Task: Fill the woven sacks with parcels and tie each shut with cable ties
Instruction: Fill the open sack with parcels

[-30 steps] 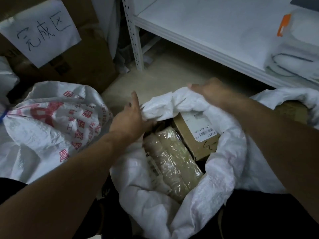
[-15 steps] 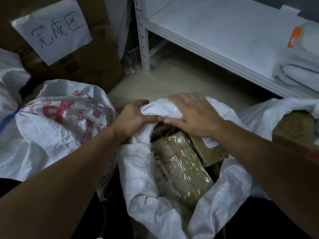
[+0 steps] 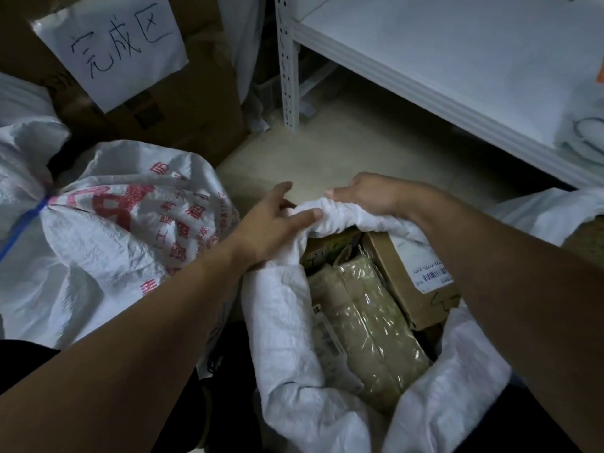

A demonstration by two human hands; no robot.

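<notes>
The open sack (image 3: 287, 322) stood on the floor (image 3: 343, 148) just before the person, its mouth gaping toward the near side. The far rim was bunched into a thick fold between both hands. The left hand (image 3: 271, 223) lay against the left end of that fold, thumb pressed on top of the cloth, the other fingers loosely spread behind it. The right hand (image 3: 369, 194) curled over the fold from the far side and gripped it.

Inside the sack lay a tan parcel (image 3: 369, 325) wrapped in clear film, lengthwise. Just right of it sat a box (image 3: 411, 282) with a white barcode label, partly under the right forearm.

To the left, touching the open sack, lay a full sack (image 3: 108, 237) with red print, its neck cinched by a blue tie (image 3: 29, 217). Behind it stood a carton (image 3: 192, 109) bearing a handwritten paper sign (image 3: 111, 44). A white shelf (image 3: 457, 50) ran along the far right.
</notes>
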